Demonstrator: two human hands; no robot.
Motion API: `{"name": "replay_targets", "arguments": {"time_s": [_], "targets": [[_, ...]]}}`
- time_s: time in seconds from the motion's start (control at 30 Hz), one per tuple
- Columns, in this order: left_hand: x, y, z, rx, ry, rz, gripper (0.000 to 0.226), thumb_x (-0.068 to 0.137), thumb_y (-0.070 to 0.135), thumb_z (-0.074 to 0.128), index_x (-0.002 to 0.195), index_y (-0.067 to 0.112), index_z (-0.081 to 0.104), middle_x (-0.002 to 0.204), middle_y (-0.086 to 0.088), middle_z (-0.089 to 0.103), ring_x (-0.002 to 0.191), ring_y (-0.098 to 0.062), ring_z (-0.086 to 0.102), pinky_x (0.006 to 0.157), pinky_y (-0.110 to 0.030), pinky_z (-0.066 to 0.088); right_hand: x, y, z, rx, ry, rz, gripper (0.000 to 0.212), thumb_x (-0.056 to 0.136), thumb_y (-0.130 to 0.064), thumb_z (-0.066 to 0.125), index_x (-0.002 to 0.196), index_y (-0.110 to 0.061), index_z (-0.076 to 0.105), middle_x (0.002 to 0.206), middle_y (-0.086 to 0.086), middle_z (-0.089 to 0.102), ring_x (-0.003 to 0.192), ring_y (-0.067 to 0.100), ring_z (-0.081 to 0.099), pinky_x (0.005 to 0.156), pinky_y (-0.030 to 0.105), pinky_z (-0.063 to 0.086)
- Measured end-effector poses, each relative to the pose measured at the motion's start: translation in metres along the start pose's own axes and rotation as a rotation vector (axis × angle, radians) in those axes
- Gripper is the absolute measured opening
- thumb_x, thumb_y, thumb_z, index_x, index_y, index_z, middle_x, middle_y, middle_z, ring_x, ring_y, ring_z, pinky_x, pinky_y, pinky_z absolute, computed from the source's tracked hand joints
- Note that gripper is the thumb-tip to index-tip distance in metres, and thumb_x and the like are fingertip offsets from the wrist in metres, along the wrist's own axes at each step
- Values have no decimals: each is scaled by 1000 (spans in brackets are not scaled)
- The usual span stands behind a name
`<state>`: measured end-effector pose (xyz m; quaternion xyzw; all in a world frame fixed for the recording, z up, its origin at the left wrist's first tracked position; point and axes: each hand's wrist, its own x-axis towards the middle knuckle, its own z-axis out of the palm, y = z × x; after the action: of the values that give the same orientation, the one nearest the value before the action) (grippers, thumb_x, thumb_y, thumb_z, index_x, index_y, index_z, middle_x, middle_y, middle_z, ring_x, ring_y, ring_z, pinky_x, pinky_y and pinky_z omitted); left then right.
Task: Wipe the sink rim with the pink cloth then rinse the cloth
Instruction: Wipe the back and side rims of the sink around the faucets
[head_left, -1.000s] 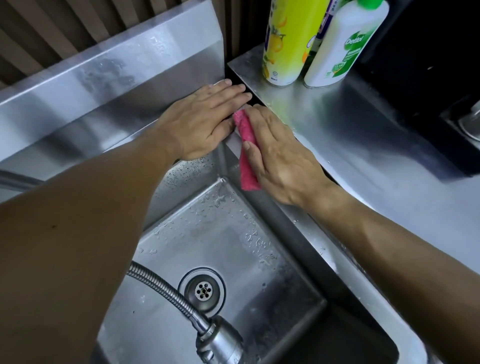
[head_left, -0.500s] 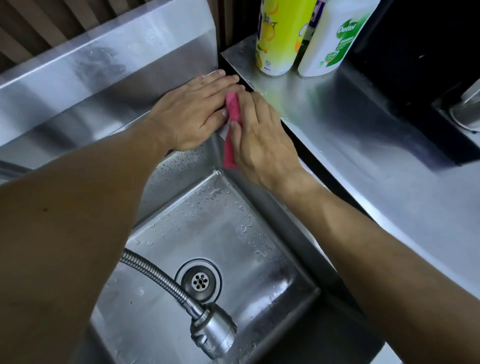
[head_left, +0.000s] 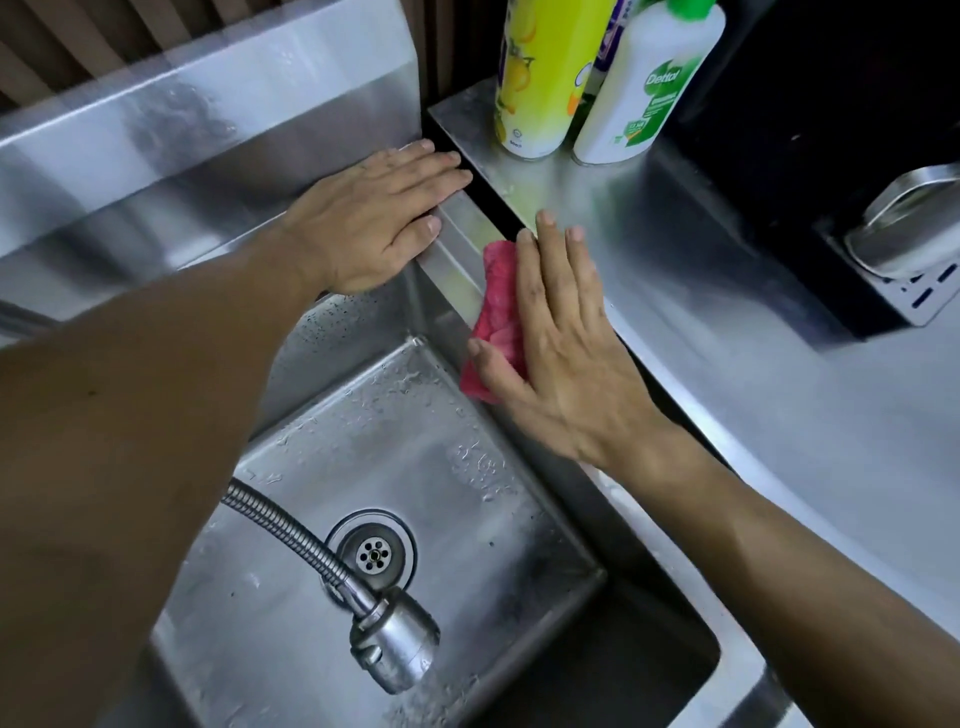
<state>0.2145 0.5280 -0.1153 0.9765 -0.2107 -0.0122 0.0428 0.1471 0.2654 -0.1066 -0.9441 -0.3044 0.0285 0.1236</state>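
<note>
Hiding most of the pink cloth, the right hand presses it onto the sink rim.

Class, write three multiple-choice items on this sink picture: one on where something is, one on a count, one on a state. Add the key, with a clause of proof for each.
1. Where is the pink cloth?
A. on the sink's right rim, under the right hand
B. over the drain
C. beside the bottles

2. How many bottles stand in the counter's far corner?
A. none
B. one
C. at least two

3. How is the left hand placed?
A. gripping the faucet hose
B. flat on the sink's back rim, holding nothing
C. squeezing the cloth

Key: 1 A, the right hand's straight fingers press the cloth onto the rim; 2 C, a yellow bottle and a white Dettol bottle stand together, with a third partly hidden behind; 3 B, its fingers lie straight on the steel.
</note>
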Motion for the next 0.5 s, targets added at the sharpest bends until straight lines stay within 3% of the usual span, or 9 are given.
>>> {"name": "replay_targets", "arguments": {"time_s": [0.13, 0.17, 0.23, 0.33, 0.4, 0.43, 0.5], "targets": [[0, 1, 0, 3, -11, -4, 61, 106, 45, 16, 163, 23, 17, 170, -2, 19, 158, -20, 11, 128, -43, 13, 6, 43, -20, -34, -147, -338, 87, 102, -65, 41, 167, -15, 13, 175, 5, 7, 162, 22, 6, 132, 37, 8], [-1, 1, 0, 3, -13, -6, 61, 106, 45, 16, 163, 23, 17, 170, -2, 18, 158, -20, 10, 128, -43, 12, 3, 45, -19, -55, -126, -324, 87, 101, -67, 40, 166, -13, 18, 174, 7, 15, 156, 25, 23, 129, 36, 19], [0, 2, 0, 1, -14, -8, 61, 106, 45, 16, 164, 23, 16, 171, -2, 18, 158, -20, 10, 128, -43, 12, -10, 31, -10, -188, -14, -153, 89, 101, -72, 33, 160, -6, 31, 160, 18, 37, 124, 35, 49, 109, 42, 38], [-1, 2, -2, 2, -16, -13, 61, 106, 44, 16, 164, 23, 16, 171, -1, 17, 158, -19, 9, 128, -41, 11, -17, -9, 2, -437, 55, 177, 96, 100, -75, 17, 151, 2, 40, 127, 22, 54, 97, 35, 51, 85, 42, 36], [-1, 2, -2, 7, -13, -18, 61, 106, 44, 17, 164, 23, 16, 171, -1, 18, 158, -19, 9, 128, -40, 10, 1, -22, -5, -420, 74, 287, 95, 101, -75, 17, 146, 5, 43, 115, 18, 54, 95, 33, 48, 85, 42, 35], [-2, 2, -3, 4, -13, -16, 61, 106, 44, 17, 164, 23, 17, 171, -1, 18, 158, -19, 10, 128, -41, 10, 9, -22, -11, -386, 69, 306, 94, 101, -75, 18, 146, 4, 43, 119, 18, 54, 98, 33, 48, 88, 43, 35], [-1, 2, -3, -3, -10, -10, 61, 107, 44, 17, 163, 23, 18, 170, -1, 19, 158, -20, 10, 128, -41, 12, 9, -11, -19, -350, 86, 144, 88, 101, -72, 20, 154, -4, 38, 149, 23, 44, 119, 37, 49, 98, 46, 33]]}}
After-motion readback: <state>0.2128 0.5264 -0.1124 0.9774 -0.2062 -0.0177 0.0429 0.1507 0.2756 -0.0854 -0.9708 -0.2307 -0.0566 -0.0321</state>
